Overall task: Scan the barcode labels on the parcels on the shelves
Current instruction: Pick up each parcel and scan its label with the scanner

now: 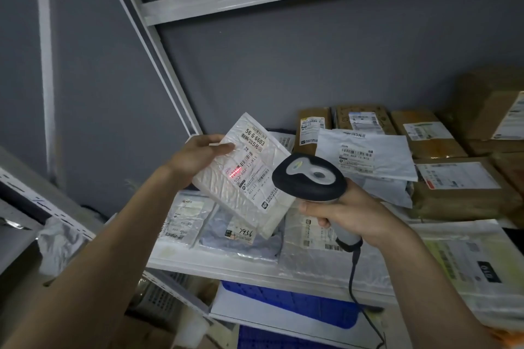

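Gripping the handle of a grey-and-black barcode scanner (310, 178), right hand (350, 217) has fingers wrapped round it, cable (354, 272) hanging below; scanner head faces the white bubble mailer (246, 178) just left of it; left hand (195, 157) holds that mailer by its upper left edge, thumb on the front, lifted clear above the shelf and tilted; red scan line (235, 171) falls on the mailer's shipping label (253, 170), on the left end of its barcode; label reads 56-6-6603 at top; below the mailer, white metal shelf (215, 265) carries flat poly-bag parcels, one clear bag (184, 217) at left, one bluish bag (241, 238) marked 7436; further back, grey poly mailer (365, 153) leans on brown cardboard boxes (453, 187) stacked along the grey wall (283, 59); blue crate (286, 306) on the level beneath.
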